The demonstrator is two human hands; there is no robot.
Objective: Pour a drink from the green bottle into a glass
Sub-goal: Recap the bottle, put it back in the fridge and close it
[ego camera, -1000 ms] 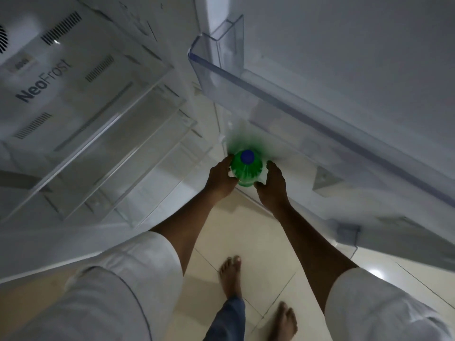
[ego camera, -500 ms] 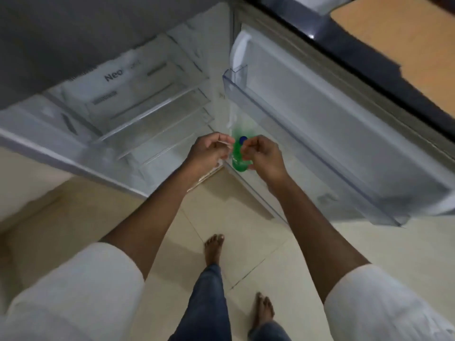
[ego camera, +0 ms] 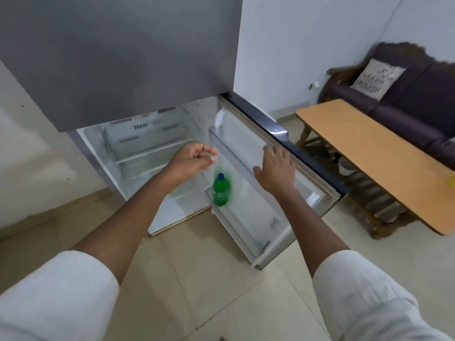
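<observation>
Bottle (ego camera: 221, 190) stands upright in the lowest door shelf (ego camera: 246, 232) of the open fridge (ego camera: 147, 148), long axis vertical, blue cap (ego camera: 220, 176) pointing up. Left grip (ego camera: 190, 161) loosely curled, holding nothing, above and just left of the cap, not touching. Right grip (ego camera: 277, 172) released, fingers spread, on the upper door shelf (ego camera: 236, 153), up and right of the bottle. Bench (ego camera: 379, 156) sits well right of both grips.
</observation>
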